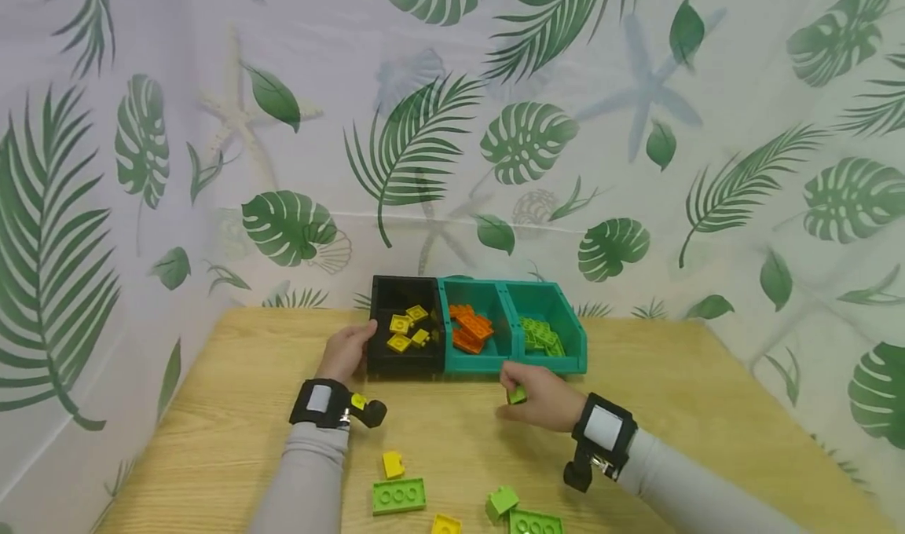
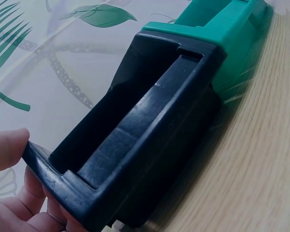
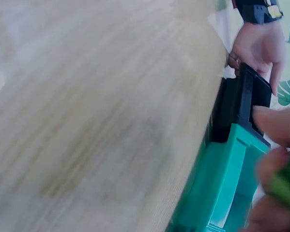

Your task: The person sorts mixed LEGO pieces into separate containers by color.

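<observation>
My left hand grips the left edge of the black bin, thumb at the rim and fingers against the outer side in the left wrist view. Several yellow bricks lie inside that bin. Just in front of the teal bins, my right hand holds a small green brick, partly hidden by the fingers. The middle bin contains orange bricks, and the right one contains light green bricks.
Toward the near edge of the wooden table lie a yellow brick, a long green brick, a small green brick, another long green brick and another yellow brick. A leaf-patterned cloth hangs behind the bins.
</observation>
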Action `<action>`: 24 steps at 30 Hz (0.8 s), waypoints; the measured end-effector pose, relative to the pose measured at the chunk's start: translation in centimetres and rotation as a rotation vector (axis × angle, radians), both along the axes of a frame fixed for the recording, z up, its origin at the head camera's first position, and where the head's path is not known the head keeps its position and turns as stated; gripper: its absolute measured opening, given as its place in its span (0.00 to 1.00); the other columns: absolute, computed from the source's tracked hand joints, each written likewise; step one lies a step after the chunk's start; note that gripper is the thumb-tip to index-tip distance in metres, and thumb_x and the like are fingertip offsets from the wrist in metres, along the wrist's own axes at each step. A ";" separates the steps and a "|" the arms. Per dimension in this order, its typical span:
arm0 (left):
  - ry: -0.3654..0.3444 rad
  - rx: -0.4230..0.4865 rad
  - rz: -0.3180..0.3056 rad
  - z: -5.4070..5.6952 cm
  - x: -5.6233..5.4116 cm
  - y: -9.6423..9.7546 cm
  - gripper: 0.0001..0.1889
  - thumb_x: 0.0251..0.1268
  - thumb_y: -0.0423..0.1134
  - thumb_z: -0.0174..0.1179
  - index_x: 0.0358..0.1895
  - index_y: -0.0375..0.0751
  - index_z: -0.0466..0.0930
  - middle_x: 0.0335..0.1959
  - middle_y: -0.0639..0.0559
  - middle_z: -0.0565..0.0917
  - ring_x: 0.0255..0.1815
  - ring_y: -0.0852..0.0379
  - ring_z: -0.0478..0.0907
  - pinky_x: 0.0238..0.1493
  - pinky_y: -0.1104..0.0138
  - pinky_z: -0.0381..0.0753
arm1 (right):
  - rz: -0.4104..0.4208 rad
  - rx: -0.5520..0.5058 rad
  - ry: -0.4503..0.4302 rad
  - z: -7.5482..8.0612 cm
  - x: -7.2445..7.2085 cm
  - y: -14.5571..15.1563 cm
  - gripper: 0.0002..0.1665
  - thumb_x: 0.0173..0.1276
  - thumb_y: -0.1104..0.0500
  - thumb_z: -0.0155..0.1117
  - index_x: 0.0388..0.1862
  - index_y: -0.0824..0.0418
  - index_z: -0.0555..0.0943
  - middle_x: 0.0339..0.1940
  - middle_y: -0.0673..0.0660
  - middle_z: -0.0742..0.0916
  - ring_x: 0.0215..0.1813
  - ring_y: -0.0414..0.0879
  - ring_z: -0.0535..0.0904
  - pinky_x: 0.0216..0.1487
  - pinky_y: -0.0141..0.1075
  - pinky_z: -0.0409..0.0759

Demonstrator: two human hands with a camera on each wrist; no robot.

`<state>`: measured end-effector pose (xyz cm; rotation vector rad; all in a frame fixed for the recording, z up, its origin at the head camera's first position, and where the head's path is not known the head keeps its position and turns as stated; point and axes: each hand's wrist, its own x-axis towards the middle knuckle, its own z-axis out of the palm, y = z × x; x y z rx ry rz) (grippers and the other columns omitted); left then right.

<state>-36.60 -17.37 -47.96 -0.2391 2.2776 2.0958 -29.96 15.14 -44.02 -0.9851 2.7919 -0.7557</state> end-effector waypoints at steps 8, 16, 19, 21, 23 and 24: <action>-0.018 0.018 -0.001 0.7 0.4 -0.1 0.26 0.74 0.53 0.53 0.58 0.32 0.76 0.41 0.45 0.77 0.40 0.52 0.73 0.37 0.67 0.70 | -0.023 -0.049 0.234 0.4 -0.8 -0.1 0.19 0.67 0.47 0.66 0.17 0.50 0.78 0.14 0.38 0.72 0.18 0.31 0.66 0.23 0.26 0.62; -0.025 0.032 0.004 1.1 0.6 -0.1 0.26 0.74 0.53 0.52 0.58 0.32 0.75 0.43 0.44 0.75 0.43 0.51 0.71 0.41 0.66 0.68 | -0.067 0.069 0.456 0.2 -2.6 1.7 0.24 0.75 0.51 0.56 0.16 0.50 0.75 0.12 0.38 0.65 0.17 0.30 0.61 0.22 0.27 0.61; -0.026 0.026 -0.002 1.0 0.5 0.0 0.26 0.74 0.52 0.52 0.59 0.32 0.75 0.47 0.42 0.75 0.46 0.50 0.70 0.44 0.64 0.68 | -0.143 0.116 0.486 0.6 -4.5 3.5 0.15 0.75 0.58 0.50 0.29 0.56 0.81 0.25 0.47 0.78 0.27 0.39 0.73 0.32 0.36 0.73; -0.030 0.024 -0.002 0.9 0.5 0.1 0.26 0.74 0.52 0.52 0.59 0.32 0.74 0.50 0.40 0.75 0.48 0.49 0.70 0.46 0.63 0.67 | -0.191 0.158 0.482 0.7 -6.0 4.7 0.13 0.71 0.63 0.49 0.45 0.63 0.82 0.38 0.56 0.81 0.38 0.48 0.77 0.41 0.44 0.77; -0.029 0.021 -0.001 0.6 0.3 0.1 0.26 0.74 0.53 0.52 0.60 0.32 0.74 0.51 0.39 0.75 0.49 0.49 0.69 0.47 0.63 0.67 | -0.225 0.210 0.472 0.5 -7.2 5.8 0.20 0.69 0.66 0.50 0.57 0.68 0.77 0.49 0.64 0.80 0.46 0.56 0.78 0.48 0.50 0.77; -0.026 0.017 -0.001 0.5 0.3 0.2 0.26 0.74 0.52 0.52 0.60 0.32 0.74 0.52 0.39 0.74 0.49 0.49 0.69 0.47 0.63 0.67 | -0.234 0.250 0.477 0.3 -7.7 6.2 0.23 0.68 0.67 0.52 0.61 0.70 0.75 0.51 0.66 0.79 0.49 0.59 0.78 0.50 0.52 0.76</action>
